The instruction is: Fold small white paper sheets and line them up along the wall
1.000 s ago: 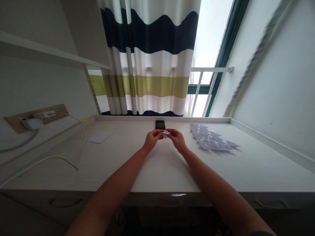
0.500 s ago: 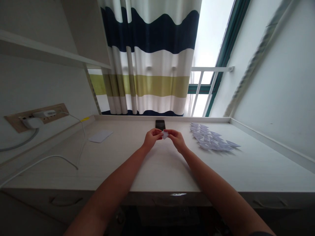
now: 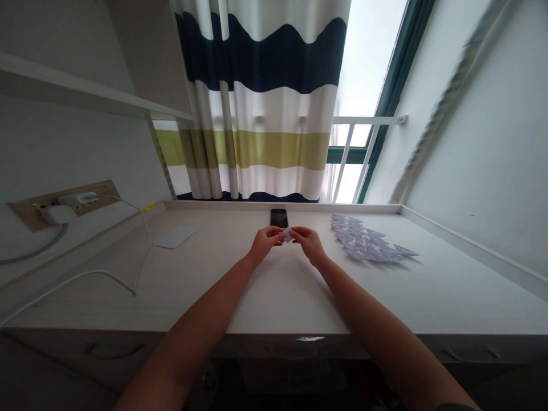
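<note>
I'm watching remotely: left hand (image 3: 263, 242) and right hand (image 3: 310, 243) are both pinching the small white paper (image 3: 287, 234), which is sitting between them, just on the near side of the phone (image 3: 278, 217). If they're pulling unevenly, I'm expecting a tear or skewed crease; folds are looking too small to judge. A loosening pinch is risking a drop; a wide right-hand swing is risking scattering the pile (image 3: 369, 242).
</note>
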Tool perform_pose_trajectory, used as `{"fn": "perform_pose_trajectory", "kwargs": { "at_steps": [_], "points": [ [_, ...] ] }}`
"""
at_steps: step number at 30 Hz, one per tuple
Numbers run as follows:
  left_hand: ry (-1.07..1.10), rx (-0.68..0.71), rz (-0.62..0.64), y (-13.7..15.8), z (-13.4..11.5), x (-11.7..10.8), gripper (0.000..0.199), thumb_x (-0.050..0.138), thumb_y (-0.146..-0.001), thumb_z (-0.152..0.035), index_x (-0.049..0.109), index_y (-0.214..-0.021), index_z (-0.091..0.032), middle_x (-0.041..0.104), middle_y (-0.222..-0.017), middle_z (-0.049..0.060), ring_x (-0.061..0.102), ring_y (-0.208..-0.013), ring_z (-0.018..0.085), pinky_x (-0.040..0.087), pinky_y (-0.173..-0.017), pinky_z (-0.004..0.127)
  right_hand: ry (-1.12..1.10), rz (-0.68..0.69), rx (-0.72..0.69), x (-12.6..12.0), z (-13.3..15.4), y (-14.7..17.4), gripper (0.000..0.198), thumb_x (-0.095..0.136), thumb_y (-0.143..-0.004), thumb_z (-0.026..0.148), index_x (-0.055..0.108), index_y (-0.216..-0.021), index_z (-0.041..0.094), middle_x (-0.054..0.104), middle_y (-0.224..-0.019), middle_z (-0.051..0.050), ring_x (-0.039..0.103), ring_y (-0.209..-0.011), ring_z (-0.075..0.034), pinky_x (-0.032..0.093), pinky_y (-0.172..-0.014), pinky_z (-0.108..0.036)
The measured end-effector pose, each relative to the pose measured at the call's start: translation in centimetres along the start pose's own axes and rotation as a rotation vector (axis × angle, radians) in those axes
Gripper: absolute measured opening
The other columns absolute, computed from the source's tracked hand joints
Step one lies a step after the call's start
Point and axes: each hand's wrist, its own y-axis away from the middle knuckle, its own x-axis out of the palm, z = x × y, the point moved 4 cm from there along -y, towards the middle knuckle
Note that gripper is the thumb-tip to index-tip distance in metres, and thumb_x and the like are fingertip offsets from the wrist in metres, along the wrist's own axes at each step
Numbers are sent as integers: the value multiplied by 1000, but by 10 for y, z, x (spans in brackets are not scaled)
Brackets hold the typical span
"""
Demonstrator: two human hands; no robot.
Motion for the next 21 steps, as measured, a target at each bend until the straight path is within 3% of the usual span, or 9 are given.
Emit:
{"fn": "perform_pose_trajectory", "kwargs": {
  "at_steps": [7,21],
  "points": [
    [25,-74,-11,-2,5,-4,25,73,-53,-32,64,-64,-12,61,-60,2,54,-59,10,46,-67,29,1,23,16,1,0,0,26,65,-61,38,66,-77,16,66,-72,-3,57,-66,-14,44,-63,-30],
    [-86,40,-23,-4,1,-5,25,71,-55,-35,69,-67,-13,64,-61,3,55,-58,12,46,-63,28,34,-18,26,0,5,3,26,65,-61,38,67,-76,16,65,-69,-4,56,-64,-14,44,-64,-31]
  ]
}}
